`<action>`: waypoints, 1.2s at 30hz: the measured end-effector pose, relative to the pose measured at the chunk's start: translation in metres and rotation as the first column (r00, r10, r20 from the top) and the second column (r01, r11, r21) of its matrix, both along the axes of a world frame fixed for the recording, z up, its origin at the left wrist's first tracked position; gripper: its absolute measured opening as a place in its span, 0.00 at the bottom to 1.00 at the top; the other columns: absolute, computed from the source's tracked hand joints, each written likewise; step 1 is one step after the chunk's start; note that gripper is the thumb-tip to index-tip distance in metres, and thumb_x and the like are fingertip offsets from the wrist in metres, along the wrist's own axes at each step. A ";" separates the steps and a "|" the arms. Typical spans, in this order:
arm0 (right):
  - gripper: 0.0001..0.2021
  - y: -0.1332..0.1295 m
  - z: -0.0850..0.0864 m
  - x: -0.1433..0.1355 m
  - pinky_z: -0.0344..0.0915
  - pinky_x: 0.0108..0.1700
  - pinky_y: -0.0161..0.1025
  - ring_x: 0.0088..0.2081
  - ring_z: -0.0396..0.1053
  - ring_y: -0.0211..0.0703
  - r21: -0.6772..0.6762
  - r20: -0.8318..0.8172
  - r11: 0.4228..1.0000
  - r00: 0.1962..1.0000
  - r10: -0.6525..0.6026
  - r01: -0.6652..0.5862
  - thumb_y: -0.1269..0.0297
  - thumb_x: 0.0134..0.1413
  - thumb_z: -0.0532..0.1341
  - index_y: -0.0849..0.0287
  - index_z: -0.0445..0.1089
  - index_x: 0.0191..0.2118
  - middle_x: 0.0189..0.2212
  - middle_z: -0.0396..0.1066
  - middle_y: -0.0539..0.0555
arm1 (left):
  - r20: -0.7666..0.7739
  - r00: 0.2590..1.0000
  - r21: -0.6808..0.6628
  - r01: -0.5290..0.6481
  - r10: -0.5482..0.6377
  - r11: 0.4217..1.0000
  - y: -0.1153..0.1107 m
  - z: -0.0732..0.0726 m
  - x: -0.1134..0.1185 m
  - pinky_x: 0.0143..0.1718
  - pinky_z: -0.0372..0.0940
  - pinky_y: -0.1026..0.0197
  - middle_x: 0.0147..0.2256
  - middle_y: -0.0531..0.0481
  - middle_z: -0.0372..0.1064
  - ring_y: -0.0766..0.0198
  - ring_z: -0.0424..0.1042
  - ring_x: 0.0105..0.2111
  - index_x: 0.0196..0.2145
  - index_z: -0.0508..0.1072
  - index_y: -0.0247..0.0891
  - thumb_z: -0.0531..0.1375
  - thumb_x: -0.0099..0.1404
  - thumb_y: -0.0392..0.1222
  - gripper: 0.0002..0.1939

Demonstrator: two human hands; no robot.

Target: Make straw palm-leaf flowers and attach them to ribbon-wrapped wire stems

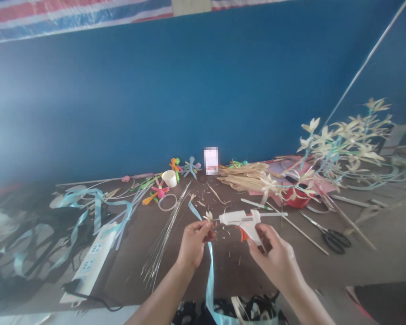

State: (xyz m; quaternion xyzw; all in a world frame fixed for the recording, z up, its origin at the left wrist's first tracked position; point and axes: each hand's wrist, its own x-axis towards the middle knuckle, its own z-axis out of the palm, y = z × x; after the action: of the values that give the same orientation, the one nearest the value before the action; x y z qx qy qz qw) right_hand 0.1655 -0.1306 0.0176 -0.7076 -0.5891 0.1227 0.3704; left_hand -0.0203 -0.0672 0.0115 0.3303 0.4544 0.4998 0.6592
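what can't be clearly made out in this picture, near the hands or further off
All in the head view:
Small cream petalled flower: its base, hidden by the left hand.
White plastic glue gun with orange trigger: part of its handle, hidden by the right hand.
White upright rectangle: any print, lost in pixelation.
Whitish heap at far left: blurred, cut off by the left edge.

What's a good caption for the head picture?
Left hand pinches a pale little flower; right hand holds a glue gun.
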 end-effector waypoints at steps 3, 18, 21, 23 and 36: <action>0.13 -0.001 0.000 0.001 0.61 0.26 0.32 0.21 0.63 0.36 -0.006 0.021 1.000 1.000 0.002 -0.002 0.59 0.41 0.56 0.55 0.61 0.37 0.26 0.69 0.49 | 0.007 1.000 -0.011 -0.012 0.013 1.000 0.001 -0.002 0.000 0.21 0.58 0.68 0.25 0.48 0.71 0.71 0.65 0.19 0.24 0.71 0.33 0.63 0.46 0.42 0.09; 0.13 -0.001 0.004 0.002 0.60 0.26 0.30 0.19 0.61 0.34 0.011 0.027 1.000 0.999 -0.024 0.024 0.58 0.41 0.56 0.55 0.61 0.36 0.22 0.67 0.47 | -0.037 0.999 0.000 0.011 -0.011 1.000 -0.001 0.002 0.001 0.21 0.57 0.68 0.28 0.46 0.72 0.72 0.64 0.18 0.24 0.74 0.33 0.63 0.46 0.44 0.10; 0.13 -0.001 0.002 0.001 0.60 0.26 0.30 0.20 0.62 0.34 0.005 0.020 1.000 1.000 -0.003 0.003 0.59 0.41 0.56 0.55 0.61 0.36 0.23 0.67 0.47 | -0.021 1.000 -0.014 0.000 0.000 1.000 -0.001 -0.001 0.001 0.20 0.57 0.68 0.26 0.48 0.72 0.72 0.65 0.18 0.23 0.73 0.34 0.63 0.46 0.43 0.09; 0.13 -0.003 0.001 0.002 0.61 0.26 0.30 0.21 0.63 0.35 0.002 0.010 1.000 1.000 0.013 -0.013 0.59 0.41 0.56 0.55 0.61 0.37 0.25 0.68 0.48 | -0.013 1.000 -0.020 -0.011 0.011 1.000 0.000 -0.003 0.001 0.20 0.57 0.69 0.22 0.50 0.70 0.71 0.65 0.18 0.23 0.73 0.34 0.63 0.46 0.42 0.08; 0.17 -0.002 -0.052 0.051 0.61 0.21 0.31 0.21 0.65 0.37 -0.162 -0.388 0.984 0.912 -0.134 0.076 0.54 0.45 0.54 0.61 0.61 0.38 0.28 0.69 0.53 | 0.003 0.999 -0.037 -0.045 0.045 0.998 0.004 -0.009 -0.013 0.21 0.59 0.69 0.31 0.44 0.72 0.72 0.66 0.20 0.26 0.73 0.32 0.64 0.44 0.41 0.10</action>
State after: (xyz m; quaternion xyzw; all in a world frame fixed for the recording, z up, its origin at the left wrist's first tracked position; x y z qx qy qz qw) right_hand 0.2162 -0.1322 -0.0342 -0.7233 -0.4523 0.2858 0.4366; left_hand -0.0335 -0.0633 0.0027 0.3067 0.4697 0.5067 0.6547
